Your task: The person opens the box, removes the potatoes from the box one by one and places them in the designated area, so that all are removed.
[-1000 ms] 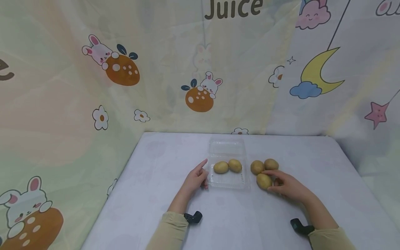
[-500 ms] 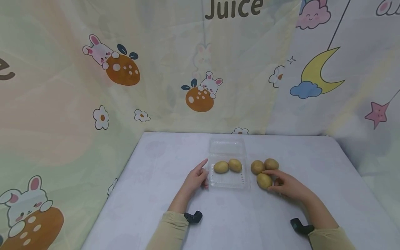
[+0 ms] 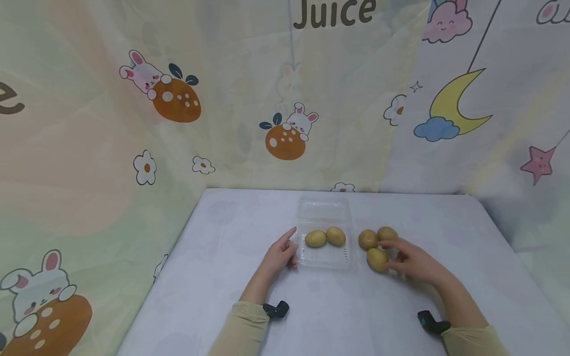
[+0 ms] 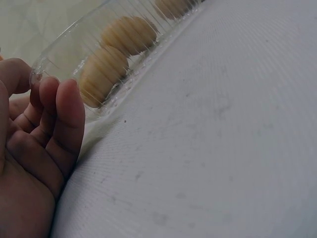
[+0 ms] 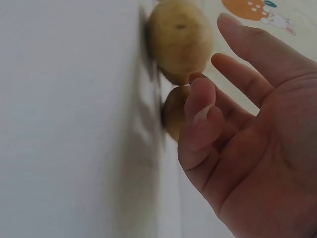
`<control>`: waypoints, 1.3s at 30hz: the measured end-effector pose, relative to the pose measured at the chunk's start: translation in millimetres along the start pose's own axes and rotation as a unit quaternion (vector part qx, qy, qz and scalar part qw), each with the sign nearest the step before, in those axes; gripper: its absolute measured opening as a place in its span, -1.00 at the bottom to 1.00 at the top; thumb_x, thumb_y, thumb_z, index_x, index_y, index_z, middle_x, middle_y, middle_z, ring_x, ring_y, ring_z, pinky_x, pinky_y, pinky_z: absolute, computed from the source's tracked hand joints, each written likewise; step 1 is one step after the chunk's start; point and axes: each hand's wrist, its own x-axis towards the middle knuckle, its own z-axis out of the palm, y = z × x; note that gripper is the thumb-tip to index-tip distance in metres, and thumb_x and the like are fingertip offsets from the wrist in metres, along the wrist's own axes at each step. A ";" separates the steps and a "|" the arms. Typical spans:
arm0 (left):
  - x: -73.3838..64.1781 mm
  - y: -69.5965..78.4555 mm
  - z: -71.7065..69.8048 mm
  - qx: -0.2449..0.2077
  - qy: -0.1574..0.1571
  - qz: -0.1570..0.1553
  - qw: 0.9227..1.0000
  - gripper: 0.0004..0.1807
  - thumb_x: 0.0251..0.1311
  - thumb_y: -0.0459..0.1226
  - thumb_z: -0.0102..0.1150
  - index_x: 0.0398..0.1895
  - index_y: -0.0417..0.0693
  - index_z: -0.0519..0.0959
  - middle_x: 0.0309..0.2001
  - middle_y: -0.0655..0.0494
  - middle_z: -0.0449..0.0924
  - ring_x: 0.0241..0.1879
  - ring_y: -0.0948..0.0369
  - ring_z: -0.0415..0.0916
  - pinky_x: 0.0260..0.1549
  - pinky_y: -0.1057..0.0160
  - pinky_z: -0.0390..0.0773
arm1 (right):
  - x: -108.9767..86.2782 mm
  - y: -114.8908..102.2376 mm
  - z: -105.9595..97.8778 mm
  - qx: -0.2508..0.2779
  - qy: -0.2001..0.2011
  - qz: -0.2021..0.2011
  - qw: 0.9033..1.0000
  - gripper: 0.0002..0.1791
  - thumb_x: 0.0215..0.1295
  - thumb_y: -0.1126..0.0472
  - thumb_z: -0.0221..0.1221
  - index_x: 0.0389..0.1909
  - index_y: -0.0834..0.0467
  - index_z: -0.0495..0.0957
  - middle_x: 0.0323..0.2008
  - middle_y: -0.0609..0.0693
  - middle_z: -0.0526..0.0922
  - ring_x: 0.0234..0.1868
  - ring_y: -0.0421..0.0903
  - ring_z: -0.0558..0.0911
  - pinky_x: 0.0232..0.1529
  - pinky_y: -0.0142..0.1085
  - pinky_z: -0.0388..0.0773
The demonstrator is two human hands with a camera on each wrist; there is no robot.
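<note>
Two potatoes (image 3: 315, 239) lie side by side in the front half of a clear plastic clamshell box (image 3: 327, 259), its lid (image 3: 324, 209) folded back. My left hand (image 3: 278, 254) rests at the box's left edge, index finger stretched out along it; the left wrist view has the fingertips right at the rim. Just right of the box, three more potatoes sit together on the table. My right hand (image 3: 414, 259) is beside the nearest potato (image 3: 377, 260), its fingers spread apart and loosely bent. Its index fingertip is off that potato; the thumb tip is right at its side.
Behind the nearest potato are a left potato (image 3: 367, 239) and a right potato (image 3: 387, 234), close together. The white-covered table (image 3: 231, 296) ends at a printed fabric wall (image 3: 231, 123). Each forearm carries a small black wrist camera (image 3: 276, 310).
My right hand has loosened around the nearest potato and drawn slightly right, its index finger lifting away. The left hand, box and potatoes stay put.
</note>
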 end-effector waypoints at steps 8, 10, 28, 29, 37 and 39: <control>-0.7 -0.1 0.7 -0.004 -0.001 0.003 1.000 -0.35 0.33 -0.16 0.13 0.47 0.41 0.25 -0.44 0.10 0.49 -0.52 0.17 0.55 -0.40 0.17 0.71 | 10.9 -34.6 -11.9 0.015 0.005 -0.011 1.000 -0.40 0.28 -0.02 0.29 0.32 0.01 0.42 0.21 0.10 0.51 -0.34 -0.18 0.47 -0.54 -0.33 0.54; -1.2 0.0 0.3 -0.006 -0.002 0.004 1.000 -0.35 0.33 -0.16 0.13 0.47 0.39 0.25 -0.44 0.10 0.48 -0.52 0.18 0.55 -0.41 0.17 0.71 | 17.5 -44.4 -12.1 0.023 -0.001 -0.021 1.000 -0.42 0.31 -0.01 0.27 0.32 -0.01 0.42 0.18 0.10 0.51 -0.34 -0.14 0.46 -0.53 -0.32 0.54; -1.5 0.4 -0.9 -0.004 -0.002 -0.003 1.000 -0.37 0.34 -0.16 0.11 0.45 0.45 0.26 -0.44 0.09 0.49 -0.52 0.17 0.55 -0.39 0.16 0.71 | 89.7 -109.8 17.8 0.036 -0.089 0.009 0.995 -0.47 0.28 -0.16 0.25 0.27 -0.40 0.40 0.19 -0.06 0.51 -0.15 -0.01 0.51 -0.29 -0.22 0.53; -1.4 0.2 -1.1 -0.003 -0.002 -0.003 1.000 -0.37 0.34 -0.15 0.11 0.45 0.45 0.26 -0.44 0.09 0.49 -0.51 0.17 0.55 -0.39 0.16 0.71 | 93.6 -110.8 20.2 0.042 -0.094 0.007 0.995 -0.48 0.27 -0.17 0.25 0.25 -0.42 0.41 0.22 -0.07 0.50 -0.14 -0.01 0.51 -0.28 -0.22 0.54; -0.5 -1.4 -1.4 0.000 -0.005 0.005 1.000 -0.39 0.36 -0.14 0.11 0.44 0.45 0.27 -0.44 0.09 0.48 -0.52 0.17 0.54 -0.39 0.16 0.71 | 121.7 -113.6 39.4 0.037 -0.138 -0.026 0.989 -0.52 0.33 -0.04 0.23 0.26 -0.30 0.45 0.09 -0.02 0.55 -0.39 0.16 0.57 -0.33 -0.18 0.54; -0.4 -1.6 -1.2 0.001 -0.005 0.006 1.000 -0.39 0.36 -0.14 0.10 0.45 0.44 0.27 -0.44 0.10 0.48 -0.52 0.18 0.54 -0.40 0.16 0.71 | 126.3 -112.8 43.7 0.021 -0.145 -0.025 0.989 -0.50 0.33 -0.05 0.23 0.29 -0.24 0.45 0.02 -0.03 0.56 -0.41 0.10 0.56 -0.33 -0.19 0.53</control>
